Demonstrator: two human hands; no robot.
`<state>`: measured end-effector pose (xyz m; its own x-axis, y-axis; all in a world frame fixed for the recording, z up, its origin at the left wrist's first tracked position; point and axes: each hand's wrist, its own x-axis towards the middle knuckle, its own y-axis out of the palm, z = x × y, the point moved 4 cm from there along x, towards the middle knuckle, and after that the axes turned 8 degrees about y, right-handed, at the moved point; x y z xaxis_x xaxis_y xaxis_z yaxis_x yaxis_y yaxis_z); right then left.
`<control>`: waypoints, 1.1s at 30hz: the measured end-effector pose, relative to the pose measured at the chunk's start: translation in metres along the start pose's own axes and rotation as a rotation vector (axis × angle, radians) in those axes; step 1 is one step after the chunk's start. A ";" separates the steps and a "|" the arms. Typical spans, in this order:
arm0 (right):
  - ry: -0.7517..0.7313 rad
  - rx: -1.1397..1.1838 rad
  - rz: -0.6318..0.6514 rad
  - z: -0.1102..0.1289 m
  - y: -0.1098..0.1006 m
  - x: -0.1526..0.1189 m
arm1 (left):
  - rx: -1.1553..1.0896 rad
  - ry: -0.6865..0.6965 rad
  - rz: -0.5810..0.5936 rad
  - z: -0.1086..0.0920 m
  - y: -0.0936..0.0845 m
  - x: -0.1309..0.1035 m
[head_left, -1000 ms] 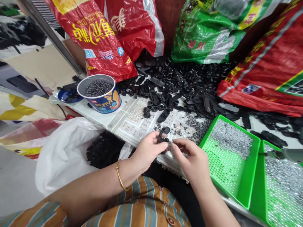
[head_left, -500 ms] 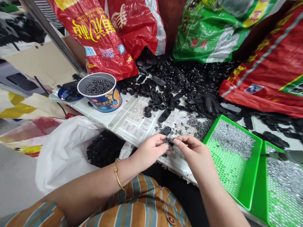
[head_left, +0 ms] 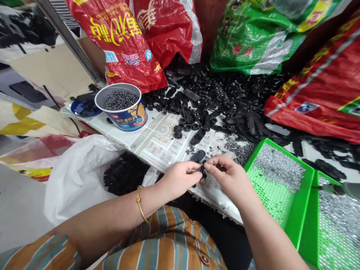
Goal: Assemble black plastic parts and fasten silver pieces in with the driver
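Near the table's front edge, my left hand (head_left: 180,178) is closed around a small black plastic part (head_left: 203,171), mostly covered by the fingers. My right hand (head_left: 226,174) meets it from the right, thumb and forefinger pinched together at the top of that part. Whether a separate small piece sits in the right pinch is hidden. Just beyond the left fingertips lies a flat, elongated black plastic piece (head_left: 197,156). Another dark piece (head_left: 198,137) rests farther back on the patterned table (head_left: 160,148).
A blue tub (head_left: 131,119) of small dark pieces stands at left. Black parts (head_left: 219,93) are heaped before red (head_left: 118,45) and green sacks (head_left: 253,45). Green perforated trays (head_left: 270,202) with small silvery pieces are at right. A white sack (head_left: 73,180) with black parts hangs below left.
The view has shifted slightly, so the background sits a little farther right. Both hands stay together at the black part, and the right fingertips have moved slightly up against it.
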<state>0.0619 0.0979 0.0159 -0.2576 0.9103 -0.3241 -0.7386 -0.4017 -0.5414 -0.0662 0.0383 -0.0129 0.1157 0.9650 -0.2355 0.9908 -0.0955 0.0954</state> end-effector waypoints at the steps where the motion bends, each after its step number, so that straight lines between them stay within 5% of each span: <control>1: -0.043 -0.006 -0.005 0.001 -0.001 0.001 | 0.005 -0.006 0.005 -0.001 0.000 0.000; 9: -0.018 0.144 0.185 -0.009 0.004 0.006 | -0.087 -0.134 -0.040 0.001 -0.001 0.001; 17: -0.188 0.026 0.229 0.006 -0.001 0.004 | -0.040 -0.036 -0.109 0.002 -0.003 0.003; 24: -0.439 -0.279 0.093 0.013 -0.004 0.002 | -0.058 -0.041 -0.111 0.006 -0.003 0.003; 33: -0.545 -0.452 0.039 0.016 -0.008 0.001 | -0.184 -0.108 -0.093 0.001 0.001 0.001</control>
<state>0.0576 0.1037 0.0320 -0.6410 0.7673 0.0207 -0.4221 -0.3299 -0.8444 -0.0655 0.0386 -0.0134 0.0415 0.9348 -0.3527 0.9694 0.0477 0.2407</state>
